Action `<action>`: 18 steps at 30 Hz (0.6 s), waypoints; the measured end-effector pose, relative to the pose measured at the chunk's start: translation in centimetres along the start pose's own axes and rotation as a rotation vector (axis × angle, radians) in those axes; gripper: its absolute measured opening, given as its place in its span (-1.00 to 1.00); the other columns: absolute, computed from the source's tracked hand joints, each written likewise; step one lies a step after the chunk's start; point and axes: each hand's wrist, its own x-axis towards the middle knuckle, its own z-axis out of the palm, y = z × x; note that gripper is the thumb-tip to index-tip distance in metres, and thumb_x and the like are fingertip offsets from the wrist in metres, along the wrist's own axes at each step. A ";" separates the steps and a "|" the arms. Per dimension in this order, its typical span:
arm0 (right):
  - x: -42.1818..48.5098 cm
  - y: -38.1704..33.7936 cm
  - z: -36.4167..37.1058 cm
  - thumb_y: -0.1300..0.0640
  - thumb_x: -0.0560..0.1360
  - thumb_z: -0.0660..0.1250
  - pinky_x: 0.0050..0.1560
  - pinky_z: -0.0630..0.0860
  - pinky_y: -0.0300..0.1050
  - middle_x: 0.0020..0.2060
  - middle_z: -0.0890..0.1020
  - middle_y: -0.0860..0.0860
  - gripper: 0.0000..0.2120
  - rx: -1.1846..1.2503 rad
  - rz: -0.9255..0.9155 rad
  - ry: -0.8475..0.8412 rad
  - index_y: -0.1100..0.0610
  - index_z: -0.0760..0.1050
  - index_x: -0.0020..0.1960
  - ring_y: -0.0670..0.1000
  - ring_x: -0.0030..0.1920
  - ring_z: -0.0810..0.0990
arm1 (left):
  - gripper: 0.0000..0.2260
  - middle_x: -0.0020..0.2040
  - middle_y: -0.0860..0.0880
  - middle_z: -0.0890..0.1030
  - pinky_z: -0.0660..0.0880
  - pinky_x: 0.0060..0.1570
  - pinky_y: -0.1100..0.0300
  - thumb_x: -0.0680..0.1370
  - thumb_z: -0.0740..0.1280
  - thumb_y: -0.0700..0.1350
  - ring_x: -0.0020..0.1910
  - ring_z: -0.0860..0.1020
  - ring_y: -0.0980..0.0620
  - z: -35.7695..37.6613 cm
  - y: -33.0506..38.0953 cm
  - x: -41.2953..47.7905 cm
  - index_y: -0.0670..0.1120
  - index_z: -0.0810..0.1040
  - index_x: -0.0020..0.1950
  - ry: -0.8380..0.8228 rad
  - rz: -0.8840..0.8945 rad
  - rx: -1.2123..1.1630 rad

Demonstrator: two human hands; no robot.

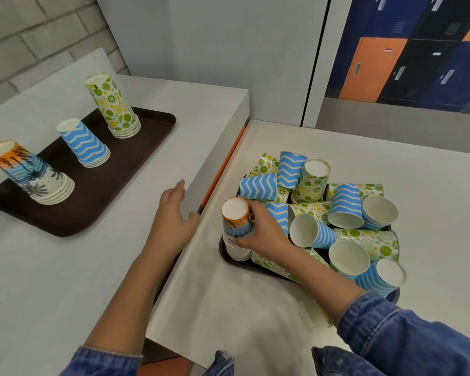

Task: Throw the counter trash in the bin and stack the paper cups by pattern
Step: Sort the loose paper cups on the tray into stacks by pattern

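Right hand [258, 232] grips upturned palm-print paper cup stack [236, 229] on dark tray [224, 253]; left hand [174, 210] released, empty. Next, prob.: carry to matching palm-print stack [30, 172] on left desk [120, 253].

So two white desks here: the higher left desk [52, 267] and a lower right desk [432, 199] butted up just beside it, with an orange strip [220, 172] running down the gap between them. A brown tray [136, 147] sits at an angle on the left one, and there's a darker tray [224, 253] on the right with only bits of its rim showing. Grey brick wall [25, 36] far left, a plain pale panel [215, 36] behind, and blue, black and orange lockers [418, 50] off to the right
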 end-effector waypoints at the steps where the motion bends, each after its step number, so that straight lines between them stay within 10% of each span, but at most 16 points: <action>1: -0.1 0.1 0.0 0.12 0.25 0.58 0.16 0.46 -0.14 0.20 0.50 0.00 -0.27 -0.003 0.017 -0.006 0.08 0.31 0.31 -0.02 0.18 0.50 | -0.42 0.34 -0.11 0.36 0.28 0.23 0.27 0.52 0.28 -0.29 0.30 0.38 0.07 -0.3 0.8 0.5 -0.12 0.20 0.52 0.010 0.008 -0.031; 11: -1.0 -0.4 -1.5 0.03 0.25 0.59 0.39 0.33 -0.01 0.43 0.31 0.02 0.03 -0.017 0.101 -0.055 0.07 0.05 0.53 0.01 0.43 0.28 | -0.69 0.22 -0.04 0.56 0.37 0.11 0.26 0.53 0.34 -0.19 0.16 0.48 0.12 2.5 4.5 6.9 -0.06 0.52 0.28 -0.164 0.083 -0.159; 18: -2.3 -0.6 -11.2 0.18 0.47 0.35 0.18 0.45 -0.08 0.23 0.50 0.08 -0.51 -0.227 0.115 0.332 0.10 0.39 0.39 0.04 0.18 0.52 | -0.51 0.29 -0.06 0.49 0.37 0.18 0.19 0.46 0.45 -0.08 0.29 0.43 0.02 7.0 3.3 11.7 -0.07 0.43 0.37 -0.458 0.028 -0.078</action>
